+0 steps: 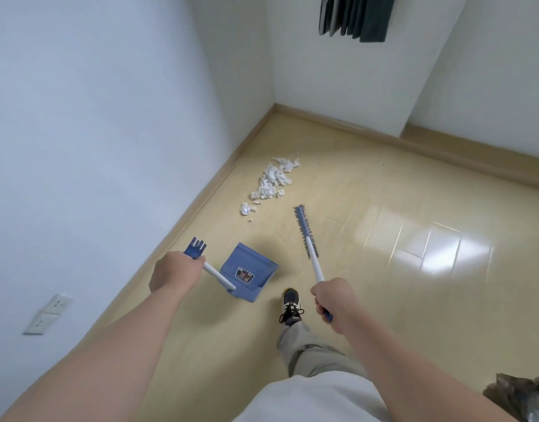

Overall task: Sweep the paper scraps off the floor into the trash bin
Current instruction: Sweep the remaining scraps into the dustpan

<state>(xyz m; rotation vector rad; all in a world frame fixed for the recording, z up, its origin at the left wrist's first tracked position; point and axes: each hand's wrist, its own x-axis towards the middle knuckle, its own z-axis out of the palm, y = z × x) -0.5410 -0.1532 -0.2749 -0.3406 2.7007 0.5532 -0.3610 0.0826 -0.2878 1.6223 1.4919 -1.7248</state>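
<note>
The paper scraps (pixel 274 179), white and crumpled, lie in a loose strip on the pale wooden floor (pixel 384 184), close to the baseboard (pixel 213 190) of the wall on my left and running toward the room's corner. One crumpled ball (pixel 247 208) and a tiny fragment sit a little apart at the near end of the strip.

Just right of the scraps and not touching them is the blue broom head (pixel 303 231), seen edge-on and pointing away from me. I cannot tell whether its bristles touch the floor. Its white broom handle (pixel 316 264) runs back to my right hand (pixel 332 296), which is wrapped around it in a closed fist; the handle's blue end shows below the fist.

My left hand (pixel 174 274) is curled tight around the top of the dustpan's white handle (pixel 216 274), just under its blue toothed end (pixel 195 247). The blue dustpan (pixel 247 272) sits low at the handle's far end, between my two hands, with a label on its upper face. It is near the scraps but clear of them.

My shoe (pixel 291 306) is on the floor beside the dustpan. A white wall socket (pixel 47 313) sits low on the left wall, and a dark curtain (pixel 356 16) hangs at the top of the view.
</note>
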